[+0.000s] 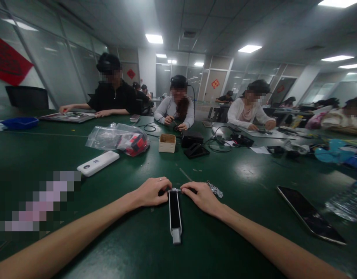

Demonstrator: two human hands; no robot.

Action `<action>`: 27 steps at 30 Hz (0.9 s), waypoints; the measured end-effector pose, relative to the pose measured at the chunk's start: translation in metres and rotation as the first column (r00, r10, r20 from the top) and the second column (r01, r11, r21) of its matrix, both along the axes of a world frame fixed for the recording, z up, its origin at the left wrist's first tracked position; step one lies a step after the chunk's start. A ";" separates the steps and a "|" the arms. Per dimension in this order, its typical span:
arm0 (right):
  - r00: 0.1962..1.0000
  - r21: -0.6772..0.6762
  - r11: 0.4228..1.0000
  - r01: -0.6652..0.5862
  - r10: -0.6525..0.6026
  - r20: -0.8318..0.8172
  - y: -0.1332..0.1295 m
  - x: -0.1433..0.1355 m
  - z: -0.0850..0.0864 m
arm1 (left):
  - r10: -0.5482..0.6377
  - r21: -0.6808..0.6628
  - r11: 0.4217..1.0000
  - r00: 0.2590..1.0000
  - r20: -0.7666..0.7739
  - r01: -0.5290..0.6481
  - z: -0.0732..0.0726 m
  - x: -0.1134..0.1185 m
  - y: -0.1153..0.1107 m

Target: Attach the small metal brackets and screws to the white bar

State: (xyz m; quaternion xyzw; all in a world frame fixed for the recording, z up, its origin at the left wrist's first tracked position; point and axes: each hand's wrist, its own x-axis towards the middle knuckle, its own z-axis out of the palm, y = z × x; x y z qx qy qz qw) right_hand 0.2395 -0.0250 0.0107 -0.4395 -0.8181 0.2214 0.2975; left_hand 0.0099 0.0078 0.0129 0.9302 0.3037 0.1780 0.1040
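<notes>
A narrow black device with a white rim [175, 211] lies on the green table [132, 248], pointing toward me, with a light grey block at its near end. At its far end, my left hand [152, 192] has its fingers curled and pressed together at the left corner. My right hand [202, 195] is closed in a pinch at the right of that same end, by a small thin light part. What the fingertips hold is too small to make out. A silver chain-like metal piece [215, 190] lies just beyond my right hand.
A white device [98, 163] and a plastic bag with red and black items [120, 139] lie left. Ahead are a small box [167, 143] and a black stand [196, 150]. A phone [309, 213] and a clear bottle [345, 203] lie right. Several people sit across the table.
</notes>
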 end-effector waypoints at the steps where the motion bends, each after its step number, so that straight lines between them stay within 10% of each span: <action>1: 1.000 -0.006 1.000 0.000 0.000 0.003 0.000 0.000 0.001 | 0.000 0.002 1.000 1.000 0.001 0.000 0.000 0.000 0.000; 27: 1.000 -0.055 0.998 0.006 -0.007 -0.008 -0.002 0.000 0.003 | -0.005 -0.006 1.000 1.000 -0.009 0.005 -0.001 0.000 0.002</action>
